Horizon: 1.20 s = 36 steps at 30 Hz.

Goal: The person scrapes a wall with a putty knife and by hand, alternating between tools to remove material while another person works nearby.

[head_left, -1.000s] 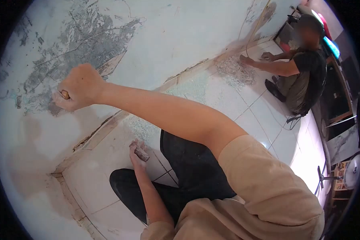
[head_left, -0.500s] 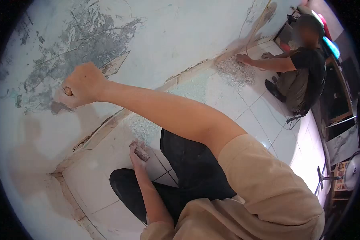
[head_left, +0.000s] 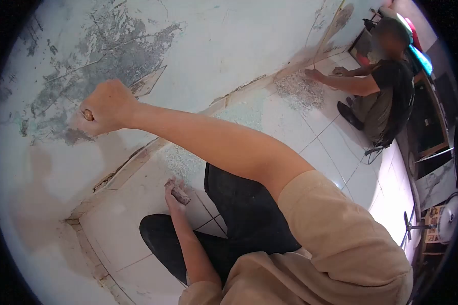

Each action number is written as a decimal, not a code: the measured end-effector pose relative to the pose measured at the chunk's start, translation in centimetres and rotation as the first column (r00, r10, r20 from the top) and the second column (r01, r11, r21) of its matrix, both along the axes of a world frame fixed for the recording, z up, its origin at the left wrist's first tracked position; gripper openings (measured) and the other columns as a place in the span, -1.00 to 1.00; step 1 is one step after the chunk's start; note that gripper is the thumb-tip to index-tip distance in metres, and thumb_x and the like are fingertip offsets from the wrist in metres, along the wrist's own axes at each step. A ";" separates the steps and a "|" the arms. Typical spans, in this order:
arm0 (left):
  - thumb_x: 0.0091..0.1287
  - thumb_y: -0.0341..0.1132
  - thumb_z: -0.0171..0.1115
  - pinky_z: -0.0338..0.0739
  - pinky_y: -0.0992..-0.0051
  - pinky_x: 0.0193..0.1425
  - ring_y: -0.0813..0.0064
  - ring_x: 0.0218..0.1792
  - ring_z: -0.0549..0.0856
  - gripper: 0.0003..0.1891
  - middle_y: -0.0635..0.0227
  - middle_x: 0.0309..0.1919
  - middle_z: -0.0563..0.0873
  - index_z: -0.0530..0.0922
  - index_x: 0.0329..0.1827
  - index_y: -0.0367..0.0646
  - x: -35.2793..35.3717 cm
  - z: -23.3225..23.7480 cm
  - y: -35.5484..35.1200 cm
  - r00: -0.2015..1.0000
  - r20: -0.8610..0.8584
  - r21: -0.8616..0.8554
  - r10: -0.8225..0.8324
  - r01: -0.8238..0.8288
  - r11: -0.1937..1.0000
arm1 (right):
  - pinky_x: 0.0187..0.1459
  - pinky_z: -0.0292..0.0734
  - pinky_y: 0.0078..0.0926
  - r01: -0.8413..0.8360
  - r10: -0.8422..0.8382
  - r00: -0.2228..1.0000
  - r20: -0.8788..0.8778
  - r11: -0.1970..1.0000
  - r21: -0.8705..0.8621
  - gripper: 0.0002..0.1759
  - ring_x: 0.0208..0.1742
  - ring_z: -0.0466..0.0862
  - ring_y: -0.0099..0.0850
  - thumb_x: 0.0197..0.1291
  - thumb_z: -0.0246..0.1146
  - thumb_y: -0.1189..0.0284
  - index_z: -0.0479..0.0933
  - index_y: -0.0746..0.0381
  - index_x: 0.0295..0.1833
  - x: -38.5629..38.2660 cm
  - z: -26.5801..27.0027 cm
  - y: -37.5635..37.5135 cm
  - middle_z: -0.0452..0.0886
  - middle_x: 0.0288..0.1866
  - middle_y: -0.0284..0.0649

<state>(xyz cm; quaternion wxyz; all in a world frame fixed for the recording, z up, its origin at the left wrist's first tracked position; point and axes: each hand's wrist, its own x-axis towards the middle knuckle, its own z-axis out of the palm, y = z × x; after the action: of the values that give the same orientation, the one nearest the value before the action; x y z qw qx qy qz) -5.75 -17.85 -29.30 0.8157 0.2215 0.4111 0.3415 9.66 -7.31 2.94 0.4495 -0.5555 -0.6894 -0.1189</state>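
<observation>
A tool (head_left: pixel 88 115) is clenched in the right hand (head_left: pixel 109 105) against the wall's (head_left: pixel 219 46) flaking patch, while a block (head_left: pixel 180 195) is grasped in the left hand (head_left: pixel 171 201), braced on the floor's (head_left: pixel 132 229) edge.

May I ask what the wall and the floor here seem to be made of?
Wall: pale painted plaster, probably; the paint has flaked to grey patches. Floor: glossy white ceramic tiles, judging by grout lines and reflected glare.
</observation>
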 end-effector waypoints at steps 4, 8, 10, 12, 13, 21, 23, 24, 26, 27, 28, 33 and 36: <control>0.23 -0.24 0.06 0.31 0.10 0.20 0.13 0.21 0.42 -0.43 0.34 0.28 0.38 0.18 0.32 -0.11 0.2 1.2 -0.3 1.000 -0.025 0.000 -0.002 0.002 1.000 | -0.64 0.36 -0.33 0.021 -0.021 1.000 -0.001 0.999 -0.025 -0.59 -0.72 0.44 -0.10 -0.10 0.19 0.11 0.41 0.12 -0.80 -0.1 -0.1 0.1 0.39 -0.81 -0.17; 0.22 -0.25 0.05 0.31 0.11 0.21 0.13 0.21 0.43 -0.44 0.35 0.26 0.39 0.19 0.31 -0.12 0.3 0.7 -0.2 1.000 -0.020 -0.010 0.008 -0.008 1.000 | -0.64 0.36 -0.33 0.012 -0.012 1.000 -0.002 1.000 -0.004 -0.59 -0.73 0.43 -0.10 -0.10 0.19 0.11 0.41 0.12 -0.81 -0.1 -0.1 0.2 0.39 -0.82 -0.18; 0.29 -0.23 0.02 0.24 0.14 0.29 0.10 0.25 0.36 -0.44 0.29 0.32 0.31 0.14 0.34 -0.16 0.4 1.4 -0.4 1.000 -0.021 0.000 -0.003 0.003 1.000 | -0.65 0.34 -0.33 0.009 -0.009 1.000 0.014 0.998 -0.055 -0.60 -0.74 0.41 -0.10 -0.11 0.18 0.13 0.40 0.12 -0.81 -0.1 0.0 0.0 0.37 -0.83 -0.18; 0.25 -0.25 0.03 0.27 0.14 0.25 0.13 0.22 0.40 -0.44 0.32 0.29 0.35 0.16 0.32 -0.13 0.3 0.7 -0.1 1.000 -0.006 -0.015 0.002 -0.003 1.000 | -0.65 0.34 -0.32 0.000 0.000 1.000 0.000 0.999 -0.049 -0.61 -0.75 0.40 -0.10 -0.10 0.18 0.14 0.40 0.12 -0.82 0.0 0.1 -0.1 0.36 -0.84 -0.19; 0.22 -0.27 0.05 0.30 0.15 0.21 0.16 0.19 0.44 -0.44 0.36 0.27 0.39 0.19 0.31 -0.10 0.3 0.3 0.0 1.000 0.009 -0.030 0.008 -0.008 1.000 | -0.66 0.33 -0.32 -0.009 0.008 1.000 -0.014 0.999 -0.043 -0.61 -0.75 0.39 -0.11 -0.10 0.17 0.15 0.39 0.12 -0.82 0.1 0.1 -0.1 0.35 -0.84 -0.19; 0.25 -0.24 0.05 0.30 0.19 0.21 0.18 0.18 0.44 -0.44 0.42 0.30 0.36 0.18 0.33 -0.09 0.2 0.5 -0.1 1.000 -0.012 -0.024 0.003 -0.003 1.000 | -0.64 0.31 -0.26 0.005 -0.005 1.000 0.012 0.999 -0.041 -0.62 -0.73 0.41 -0.11 -0.11 0.16 0.18 0.36 0.13 -0.82 0.3 -0.2 0.2 0.37 -0.82 -0.18; 0.26 -0.24 0.06 0.30 0.20 0.20 0.18 0.18 0.44 -0.44 0.43 0.29 0.37 0.18 0.33 -0.09 0.2 0.2 0.0 1.000 -0.007 -0.021 0.009 -0.009 1.000 | -0.64 0.30 -0.26 0.005 -0.005 1.000 0.002 0.999 -0.045 -0.62 -0.72 0.41 -0.11 -0.11 0.16 0.18 0.36 0.13 -0.82 0.1 -0.2 0.2 0.37 -0.82 -0.19; 0.25 -0.24 0.06 0.31 0.20 0.20 0.18 0.18 0.44 -0.44 0.42 0.29 0.38 0.18 0.33 -0.09 0.1 0.1 -0.1 1.000 -0.007 -0.022 0.009 -0.009 1.000 | -0.65 0.29 -0.26 -0.004 0.004 1.000 0.008 1.000 0.003 -0.62 -0.73 0.42 -0.13 -0.11 0.16 0.18 0.36 0.12 -0.82 -0.2 0.1 0.0 0.37 -0.82 -0.21; 0.24 -0.24 0.06 0.32 0.20 0.19 0.17 0.18 0.43 -0.43 0.41 0.28 0.38 0.18 0.33 -0.09 0.1 0.1 0.0 1.000 -0.007 -0.023 0.010 -0.010 1.000 | -0.66 0.28 -0.27 -0.014 0.013 1.000 0.015 0.999 0.052 -0.62 -0.73 0.42 -0.16 -0.10 0.16 0.17 0.36 0.10 -0.83 -1.3 0.6 -0.4 0.38 -0.82 -0.23; 0.23 -0.23 0.07 0.33 0.19 0.18 0.16 0.18 0.43 -0.43 0.39 0.27 0.38 0.18 0.32 -0.10 0.0 -0.6 0.2 1.000 0.003 -0.016 0.007 -0.007 1.000 | -0.66 0.27 -0.29 -0.079 0.077 0.997 0.019 0.984 0.162 -0.62 -0.73 0.44 -0.18 -0.10 0.17 0.16 0.37 0.08 -0.82 -2.2 1.3 -1.0 0.38 -0.82 -0.25; 0.22 -0.23 0.08 0.33 0.19 0.18 0.15 0.18 0.43 -0.42 0.37 0.27 0.39 0.19 0.32 -0.10 0.0 -0.8 0.3 1.000 0.012 -0.008 0.007 -0.007 1.000 | -0.67 0.26 -0.30 -0.145 0.142 0.989 0.030 0.952 0.269 -0.63 -0.73 0.45 -0.21 -0.10 0.18 0.15 0.38 0.06 -0.82 -2.9 1.9 -1.5 0.39 -0.82 -0.28; 0.21 -0.22 0.10 0.34 0.18 0.17 0.14 0.18 0.43 -0.41 0.35 0.26 0.39 0.19 0.31 -0.10 0.0 -0.3 0.0 1.000 -0.009 -0.017 0.018 -0.018 1.000 | -0.72 0.22 -0.34 -0.183 0.142 0.978 0.155 0.937 0.297 -0.69 -0.75 0.44 -0.27 -0.14 0.20 0.17 0.40 0.00 -0.80 -3.1 1.0 -0.9 0.39 -0.82 -0.32; 0.22 -0.22 0.09 0.33 0.17 0.17 0.15 0.19 0.43 -0.43 0.36 0.26 0.40 0.20 0.31 -0.10 0.0 0.0 0.0 1.000 0.002 -0.024 0.026 -0.026 0.999 | -0.73 0.21 -0.36 -0.135 0.098 0.984 0.146 0.952 0.275 -0.70 -0.77 0.42 -0.28 -0.15 0.19 0.20 0.38 -0.01 -0.81 -2.6 0.1 -0.5 0.38 -0.83 -0.33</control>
<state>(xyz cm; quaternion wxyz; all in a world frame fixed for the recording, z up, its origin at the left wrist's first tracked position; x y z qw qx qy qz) -5.70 -17.86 -29.33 0.8143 0.2058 0.4172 0.3472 7.03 -7.77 3.07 0.4844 -0.4347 -0.7249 -0.2257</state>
